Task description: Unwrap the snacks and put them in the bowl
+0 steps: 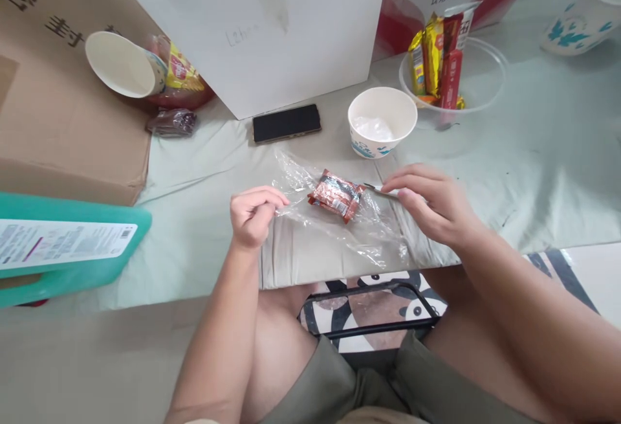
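A small red-brown snack packet (334, 195) lies on a sheet of clear plastic film (349, 236) near the table's front edge. To its left, my left hand (255, 215) pinches the film's edge between thumb and fingers. On the other side, my right hand (429, 204) holds a thin pale tool (385, 191) whose dark tip points at the packet's right end. Whether the tip touches the packet is hard to tell. Just behind them stands a white paper bowl (382, 123) with crumpled clear plastic inside.
A black phone (286, 123) lies behind the film. At the back right, a clear bowl (485, 87) holds several wrapped snacks. Boxes line the back. A paper cup (123, 65) lies tipped at the left, above a green container (130, 236). Another cup (577, 22) is at the far right.
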`<state>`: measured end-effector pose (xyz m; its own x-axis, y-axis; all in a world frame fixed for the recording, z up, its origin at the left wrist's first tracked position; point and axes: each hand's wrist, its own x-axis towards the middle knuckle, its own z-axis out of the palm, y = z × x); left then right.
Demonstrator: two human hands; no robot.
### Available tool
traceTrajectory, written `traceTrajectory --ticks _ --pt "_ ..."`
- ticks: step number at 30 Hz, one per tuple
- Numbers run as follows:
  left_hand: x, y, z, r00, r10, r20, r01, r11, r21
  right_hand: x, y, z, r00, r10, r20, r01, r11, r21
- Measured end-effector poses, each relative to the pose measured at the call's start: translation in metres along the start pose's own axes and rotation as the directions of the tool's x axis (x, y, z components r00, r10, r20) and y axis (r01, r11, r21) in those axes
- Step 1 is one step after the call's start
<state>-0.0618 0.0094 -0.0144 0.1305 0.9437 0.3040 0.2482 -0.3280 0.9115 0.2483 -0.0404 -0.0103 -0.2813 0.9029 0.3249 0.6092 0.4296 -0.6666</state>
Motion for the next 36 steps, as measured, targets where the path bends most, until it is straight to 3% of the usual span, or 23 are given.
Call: traceTrajectory --ticks 2,4,8,11,14,17,20,23,25,26,28,30,31,33,34,36 --pt "0.001 0.002 -0.001 0.994 -0.072 0.086 0.083 0.989 -0.123 -0.001 -0.010 0.006 1.000 0.026 0.000 -0.026 1.000 0.003" --pt "0.004 0.004 -0.004 0.972 -0.173 0.158 0.208 0.948 -0.241 -0.003 -0.017 0.014 0.996 0.021 0.083 -0.014 0.997 -0.078" --pt "0.011 0.001 -0.009 0.928 -0.333 0.164 0.369 0.880 -0.298 -0.007 -0.017 0.026 0.984 0.045 0.170 0.004 0.961 -0.277" --pt "0.013 -0.005 -0.011 0.853 -0.429 0.297 0.465 0.884 -0.058 -0.007 -0.012 0.025 0.994 0.065 0.085 -0.034 0.944 -0.328" --pt "0.012 -0.006 -0.011 0.753 -0.485 0.444 0.402 0.874 0.272 -0.004 -0.007 0.017 0.992 0.118 -0.052 -0.128 0.945 -0.300" --pt "0.010 -0.002 -0.011 0.725 -0.525 0.445 0.332 0.833 0.443 -0.001 -0.001 0.007 0.957 0.233 -0.172 -0.270 0.934 -0.235" --pt "0.009 0.001 -0.010 0.692 -0.565 0.448 0.325 0.799 0.506 0.000 0.011 0.001 0.902 0.341 -0.266 -0.396 0.899 -0.190" --pt "0.008 0.001 -0.010 0.673 -0.592 0.444 0.327 0.776 0.539 0.003 0.025 -0.001 0.866 0.362 -0.345 -0.445 0.872 -0.201" --pt "0.007 0.000 -0.010 0.680 -0.589 0.437 0.327 0.777 0.538 0.006 0.032 -0.003 0.860 0.326 -0.392 -0.427 0.881 -0.204" --pt "0.006 -0.001 -0.009 0.705 -0.568 0.425 0.321 0.789 0.523 0.007 0.032 -0.004 0.858 0.287 -0.426 -0.400 0.893 -0.205" --pt "0.005 -0.003 -0.009 0.803 -0.484 0.347 0.301 0.833 0.464 0.009 0.027 -0.006 0.834 0.162 -0.527 -0.321 0.919 -0.227" --pt "0.006 -0.007 -0.008 0.917 -0.353 0.184 0.268 0.890 0.370 0.007 0.015 -0.006 0.806 0.025 -0.591 -0.223 0.938 -0.264" --pt "0.007 -0.009 -0.008 0.952 -0.290 0.100 0.246 0.915 0.320 0.005 0.007 -0.004 0.812 -0.030 -0.583 -0.162 0.948 -0.275" --pt "0.009 -0.015 -0.007 0.976 -0.216 0.007 0.207 0.944 0.257 0.000 -0.009 0.003 0.887 -0.092 -0.453 -0.026 0.969 -0.248" --pt "0.011 -0.017 -0.006 0.979 -0.206 0.006 0.197 0.946 0.257 -0.002 -0.015 0.009 0.936 -0.099 -0.338 0.027 0.977 -0.209" --pt "0.013 -0.019 -0.003 0.973 -0.222 0.060 0.192 0.929 0.317 -0.004 -0.025 0.022 0.989 -0.100 -0.110 0.084 0.986 -0.143"
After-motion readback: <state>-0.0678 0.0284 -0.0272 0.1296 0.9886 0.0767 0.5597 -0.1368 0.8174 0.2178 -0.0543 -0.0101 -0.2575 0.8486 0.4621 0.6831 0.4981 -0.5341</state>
